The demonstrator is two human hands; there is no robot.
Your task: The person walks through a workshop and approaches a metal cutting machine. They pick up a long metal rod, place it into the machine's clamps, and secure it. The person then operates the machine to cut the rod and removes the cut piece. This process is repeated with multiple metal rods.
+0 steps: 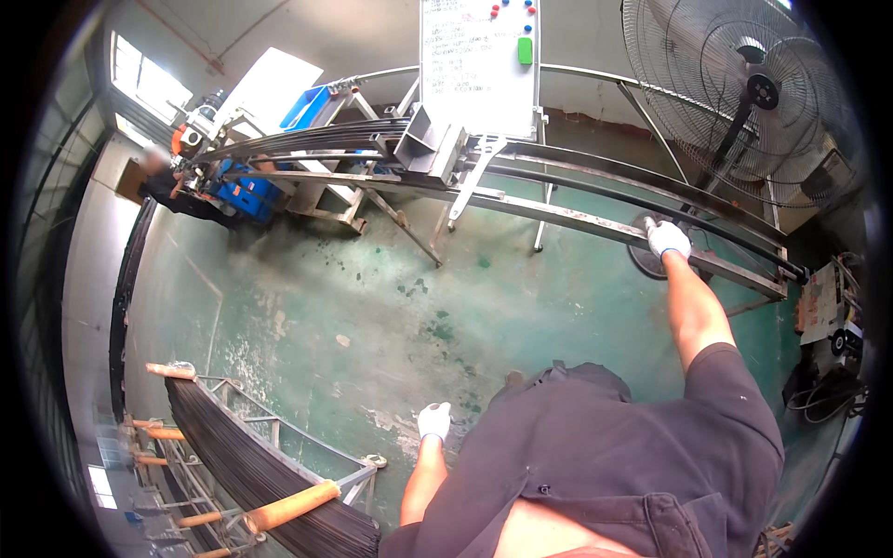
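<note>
Black rod [595, 191] | right hand [667, 238] grip | white whiteboard [479, 60] behind | left hand [434, 420] free

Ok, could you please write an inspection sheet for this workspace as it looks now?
Surface: green painted floor, worn and stained.
Job's things: long dark rods lying on a metal rail frame; another rod bundle on a rack at lower left.
Clutter: blue crates under the frame's far end.
Hands: right hand, white glove, resting on the rods; left hand, white glove, hanging free, holding nothing.
Cables: dark cables near a machine at right.
Surroundings: standing fan, whiteboard, another person at far left.
</note>
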